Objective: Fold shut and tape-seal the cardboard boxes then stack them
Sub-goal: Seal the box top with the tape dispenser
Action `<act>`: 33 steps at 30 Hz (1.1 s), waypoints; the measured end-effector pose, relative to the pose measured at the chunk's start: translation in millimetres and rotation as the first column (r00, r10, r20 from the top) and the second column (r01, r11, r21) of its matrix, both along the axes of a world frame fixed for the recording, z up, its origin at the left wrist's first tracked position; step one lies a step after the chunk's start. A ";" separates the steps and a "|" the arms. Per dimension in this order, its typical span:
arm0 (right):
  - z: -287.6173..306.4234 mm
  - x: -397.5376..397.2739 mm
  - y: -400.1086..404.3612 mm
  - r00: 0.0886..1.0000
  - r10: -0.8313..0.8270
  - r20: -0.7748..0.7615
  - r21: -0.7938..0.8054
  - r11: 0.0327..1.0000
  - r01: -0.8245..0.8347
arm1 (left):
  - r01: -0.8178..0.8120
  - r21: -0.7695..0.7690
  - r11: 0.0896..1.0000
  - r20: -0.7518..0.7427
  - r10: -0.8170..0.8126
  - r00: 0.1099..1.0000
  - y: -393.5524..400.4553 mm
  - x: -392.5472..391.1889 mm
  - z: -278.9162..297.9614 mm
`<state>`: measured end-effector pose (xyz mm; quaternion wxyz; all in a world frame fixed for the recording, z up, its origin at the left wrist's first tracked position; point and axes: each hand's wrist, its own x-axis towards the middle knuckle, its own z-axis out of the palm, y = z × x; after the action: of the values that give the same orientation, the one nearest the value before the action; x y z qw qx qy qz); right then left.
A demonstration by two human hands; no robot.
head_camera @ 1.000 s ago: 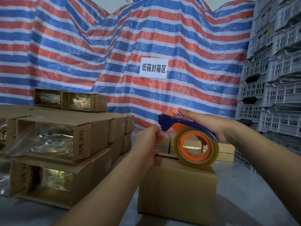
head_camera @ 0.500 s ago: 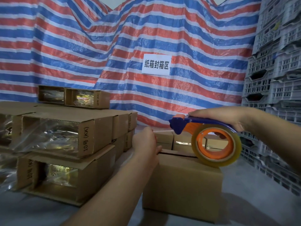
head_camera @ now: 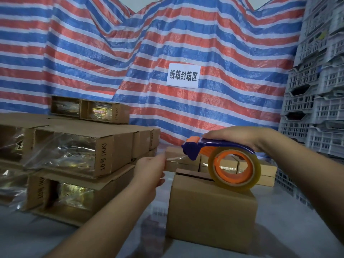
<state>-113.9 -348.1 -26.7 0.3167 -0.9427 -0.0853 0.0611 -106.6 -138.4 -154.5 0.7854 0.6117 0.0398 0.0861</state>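
Behind us, bundles of flat boxes (head_camera: 74, 151) crowd the left. The cardboard box (head_camera: 210, 211) sits on the table (head_camera: 279, 229), flaps folded but 1 far edge standing slightly proud. Our right hand (head_camera: 240, 137) curls over the tape dispenser (head_camera: 223, 157), whose roll rests on the box top. Our left hand (head_camera: 150, 172) seems to pinch the free tape end (head_camera: 175, 158), drawn out left. We risk the strip sagging, sticking to itself, or landing off the seam if tension slackens.
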 end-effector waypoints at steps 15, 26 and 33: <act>5.3 3.7 31.1 0.997 0.076 0.006 -0.313 0.947 -0.070 | 0.080 0.137 0.987 -0.109 -0.065 0.992 0.3 -3.9 -43.3; 4.1 9.3 30.8 0.993 0.119 -0.007 -0.328 0.938 -0.115 | 0.137 0.200 0.970 -0.100 -0.118 0.988 -5.0 4.6 -53.6; 3.9 12.5 25.6 0.969 0.245 0.035 -0.471 0.859 -0.200 | 0.232 0.220 0.948 -0.267 -0.170 0.949 -6.1 7.6 -49.3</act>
<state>-101.4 -322.5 -22.8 0.0687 -0.9765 -0.1912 0.0718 -99.1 -144.5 -203.8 0.6964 0.7118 0.0620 -0.0667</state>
